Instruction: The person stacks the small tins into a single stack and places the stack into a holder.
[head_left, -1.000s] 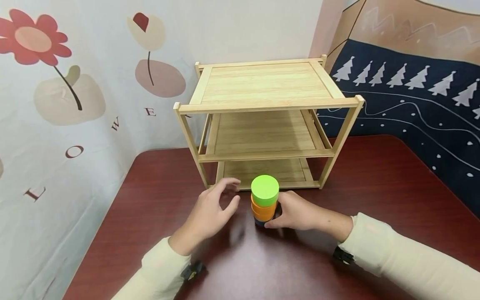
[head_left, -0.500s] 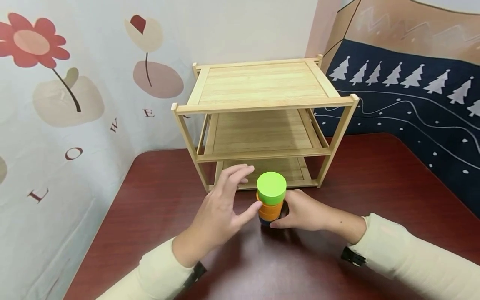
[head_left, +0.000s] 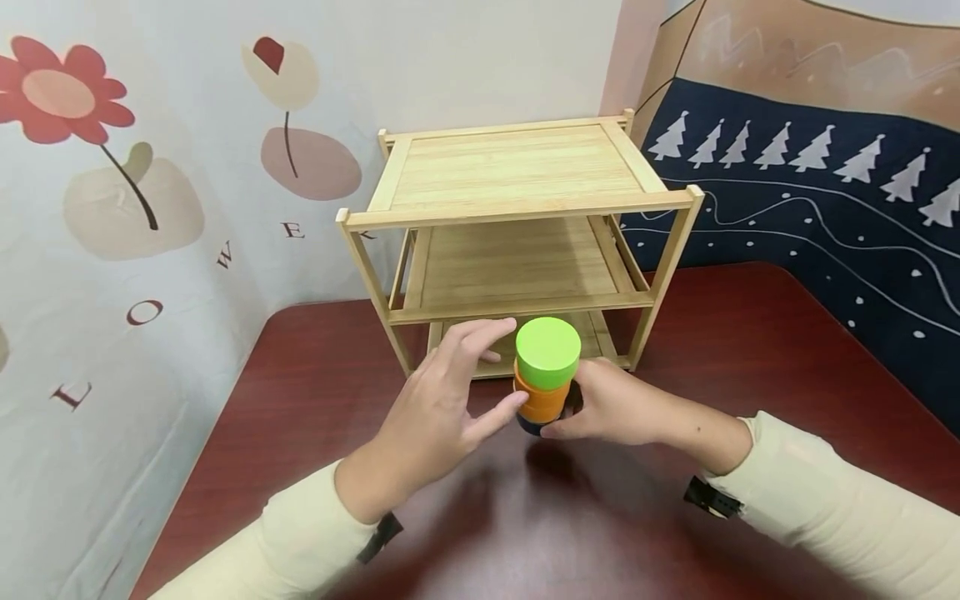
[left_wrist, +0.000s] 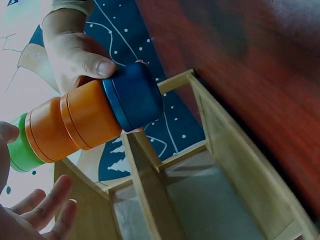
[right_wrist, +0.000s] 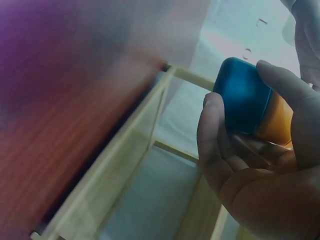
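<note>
A column of stacked round pieces (head_left: 542, 402) is held off the table, green on top, orange in the middle and dark blue at the bottom. My right hand (head_left: 618, 402) grips its lower end from the right; in the right wrist view the thumb and fingers go round the dark blue piece (right_wrist: 245, 97). My left hand (head_left: 438, 400) is spread at the column's left side, fingers apart and curving loosely. Its thumb lies close to the green piece (left_wrist: 22, 150) in the left wrist view; whether they touch I cannot tell.
Behind the hands stands a three-level wooden shelf rack (head_left: 517, 171) on the dark red table (head_left: 300, 400). A pale cloth with flower prints (head_left: 180, 350) hangs at the left. A dark blue cloth with white trees (head_left: 810, 200) hangs at the right.
My right hand has lifted the column off the table, upward and slightly right. The left hand has come in from the left, up beside the column. The head view has shifted slightly.
</note>
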